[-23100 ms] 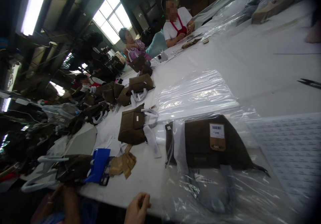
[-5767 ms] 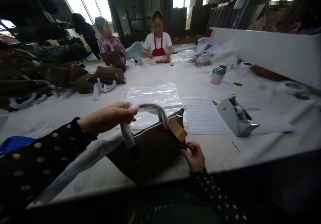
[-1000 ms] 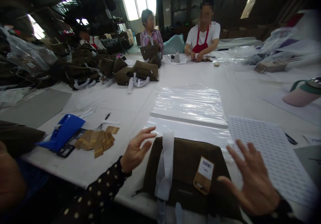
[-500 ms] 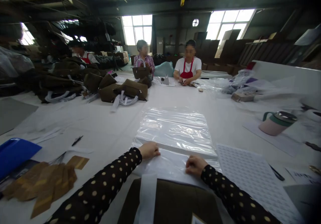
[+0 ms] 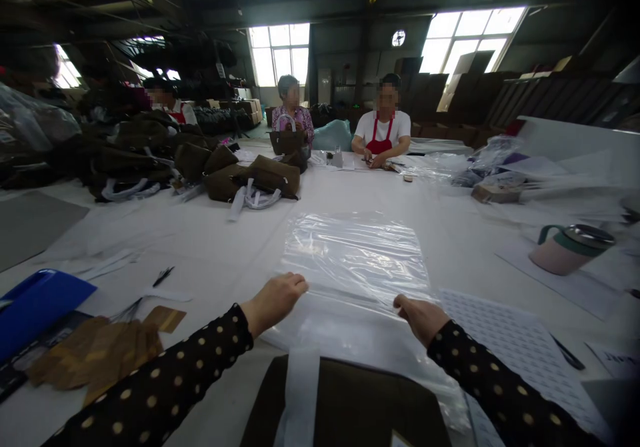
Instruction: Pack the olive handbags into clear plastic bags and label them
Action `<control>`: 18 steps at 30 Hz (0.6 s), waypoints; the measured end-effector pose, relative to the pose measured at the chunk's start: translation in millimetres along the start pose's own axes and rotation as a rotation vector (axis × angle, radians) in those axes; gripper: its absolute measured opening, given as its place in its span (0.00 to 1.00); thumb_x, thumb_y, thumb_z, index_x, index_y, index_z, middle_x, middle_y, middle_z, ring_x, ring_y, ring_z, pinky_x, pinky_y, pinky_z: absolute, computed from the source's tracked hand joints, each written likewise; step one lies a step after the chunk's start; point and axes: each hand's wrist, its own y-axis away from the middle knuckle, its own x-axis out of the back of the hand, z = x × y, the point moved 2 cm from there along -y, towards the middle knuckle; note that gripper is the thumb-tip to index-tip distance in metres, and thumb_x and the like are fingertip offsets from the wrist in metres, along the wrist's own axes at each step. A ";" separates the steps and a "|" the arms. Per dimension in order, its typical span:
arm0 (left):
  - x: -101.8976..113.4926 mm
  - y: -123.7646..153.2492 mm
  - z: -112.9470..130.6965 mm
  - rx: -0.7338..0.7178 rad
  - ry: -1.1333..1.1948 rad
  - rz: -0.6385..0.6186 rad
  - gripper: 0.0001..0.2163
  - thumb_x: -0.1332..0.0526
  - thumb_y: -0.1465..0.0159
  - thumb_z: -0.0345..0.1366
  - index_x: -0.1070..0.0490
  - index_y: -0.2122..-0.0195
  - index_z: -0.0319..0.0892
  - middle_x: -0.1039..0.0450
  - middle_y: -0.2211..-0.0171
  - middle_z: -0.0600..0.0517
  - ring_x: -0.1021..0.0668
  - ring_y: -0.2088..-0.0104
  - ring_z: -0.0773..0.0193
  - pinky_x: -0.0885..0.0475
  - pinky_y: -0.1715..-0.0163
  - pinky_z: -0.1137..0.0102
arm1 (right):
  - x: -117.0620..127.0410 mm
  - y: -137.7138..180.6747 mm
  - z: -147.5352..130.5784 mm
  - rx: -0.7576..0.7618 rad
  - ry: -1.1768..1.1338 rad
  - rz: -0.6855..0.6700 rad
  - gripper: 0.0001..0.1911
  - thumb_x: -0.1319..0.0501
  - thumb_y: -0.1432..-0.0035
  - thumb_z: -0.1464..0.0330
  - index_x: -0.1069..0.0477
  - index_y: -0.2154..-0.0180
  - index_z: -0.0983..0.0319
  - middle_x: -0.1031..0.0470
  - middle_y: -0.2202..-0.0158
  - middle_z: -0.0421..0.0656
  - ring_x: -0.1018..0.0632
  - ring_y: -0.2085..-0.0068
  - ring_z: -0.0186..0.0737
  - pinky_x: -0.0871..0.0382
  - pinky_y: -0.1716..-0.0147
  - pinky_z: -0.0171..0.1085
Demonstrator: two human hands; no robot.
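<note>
A clear plastic bag (image 5: 357,250) lies on the white table in front of me, its surface wrinkled and shiny. My left hand (image 5: 277,300) is closed on the bag's left side, fingertips pinched. On the opposite side, my right hand (image 5: 421,317) pinches the plastic between thumb and fingers. Nearest to me, below both hands, is a dark olive handbag (image 5: 370,400), partly cut off by the bottom of the view. A white wrapped strap (image 5: 302,393) runs across it, and the near part of the plastic meets its top edge.
Brown paper tags (image 5: 100,353) and a blue folder (image 5: 45,307) lie left. At right are a printed sheet (image 5: 520,347), a pen (image 5: 567,352) and a lidded mug (image 5: 570,250). Farther off are olive handbags (image 5: 273,175) and co-workers, one in a red apron (image 5: 381,137).
My hands have moved farther apart, the left one leftward and the right one rightward and up. The plastic's near part is lifted and spread more. The view has shifted slightly.
</note>
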 end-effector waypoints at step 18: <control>-12.0 -17.0 -11.9 0.060 0.086 0.079 0.06 0.43 0.44 0.30 0.37 0.77 0.41 0.34 0.76 0.55 0.31 0.74 0.67 0.38 0.70 0.72 | -8.3 -0.4 3.8 -0.092 0.144 0.109 0.22 0.52 0.43 0.50 0.35 0.67 0.61 0.25 0.71 0.46 0.24 0.69 0.47 0.42 0.76 0.36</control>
